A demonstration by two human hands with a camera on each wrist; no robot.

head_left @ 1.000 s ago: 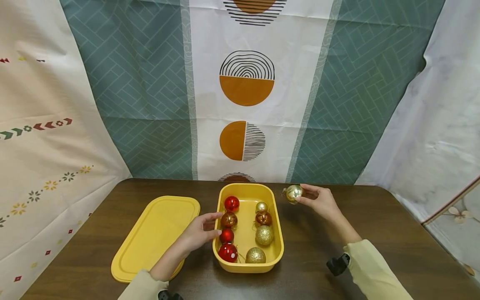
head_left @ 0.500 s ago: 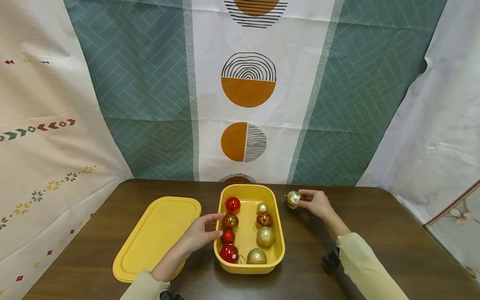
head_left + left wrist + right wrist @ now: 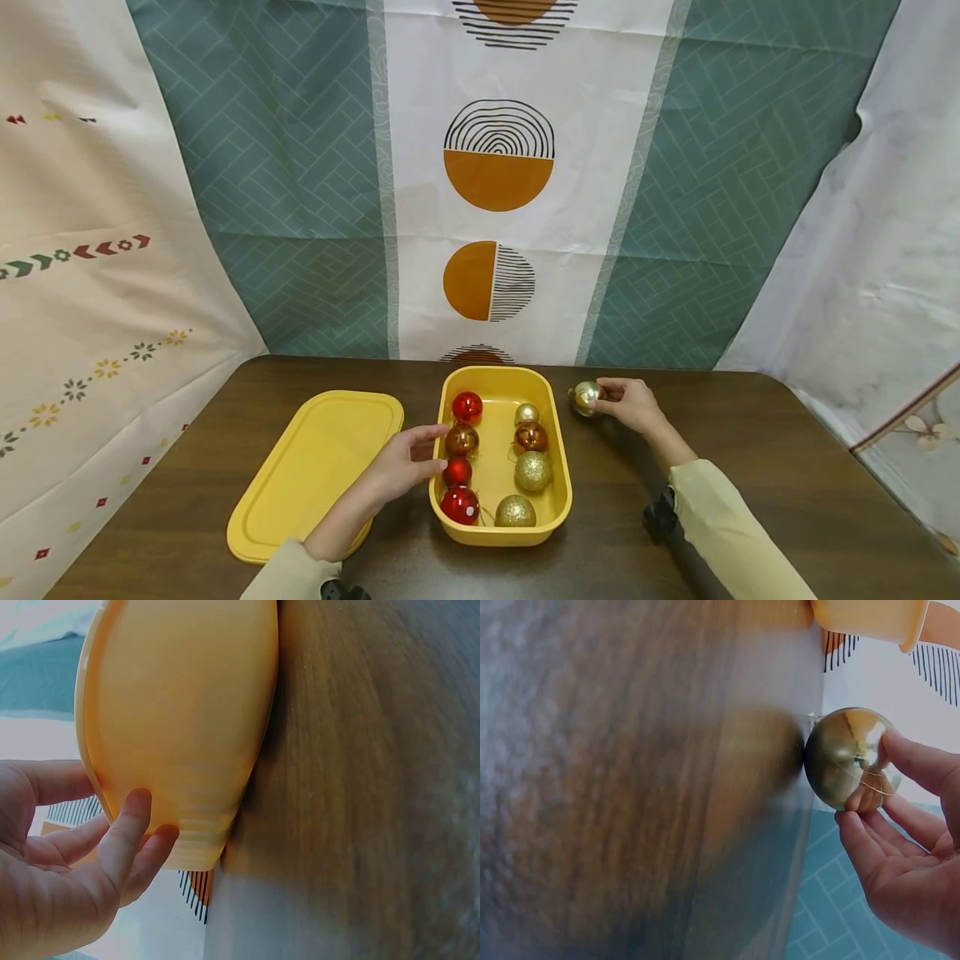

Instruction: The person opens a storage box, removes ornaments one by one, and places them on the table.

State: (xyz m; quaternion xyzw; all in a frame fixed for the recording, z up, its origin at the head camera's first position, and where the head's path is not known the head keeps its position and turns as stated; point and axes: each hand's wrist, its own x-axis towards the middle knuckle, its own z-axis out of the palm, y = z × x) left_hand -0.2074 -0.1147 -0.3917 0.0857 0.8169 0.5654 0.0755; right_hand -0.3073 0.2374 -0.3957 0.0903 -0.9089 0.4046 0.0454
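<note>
My left hand (image 3: 405, 465) grips the left rim of a yellow plastic box (image 3: 492, 454); the left wrist view shows fingers on both sides of its wall. Inside, down the left side, lie red baubles, among them a spotted red bauble (image 3: 460, 505), and a copper bauble (image 3: 462, 439). Down the right side are a small gold bauble (image 3: 527, 413), a second copper bauble (image 3: 531, 436) and two glittery gold baubles (image 3: 532, 471). Right of the box, my right hand (image 3: 637, 408) pinches a shiny gold bauble (image 3: 847, 759), which touches the tabletop in the right wrist view.
A flat yellow lid (image 3: 315, 467) lies on the dark wooden table (image 3: 615, 517) left of the box, partly under my left forearm. A patterned cloth (image 3: 495, 275) hangs behind the table's back edge, with more cloth at both sides.
My right hand has lowered the shiny gold bauble to the table beside the box, and now stays there with it. My left hand keeps its grip on the rim.
</note>
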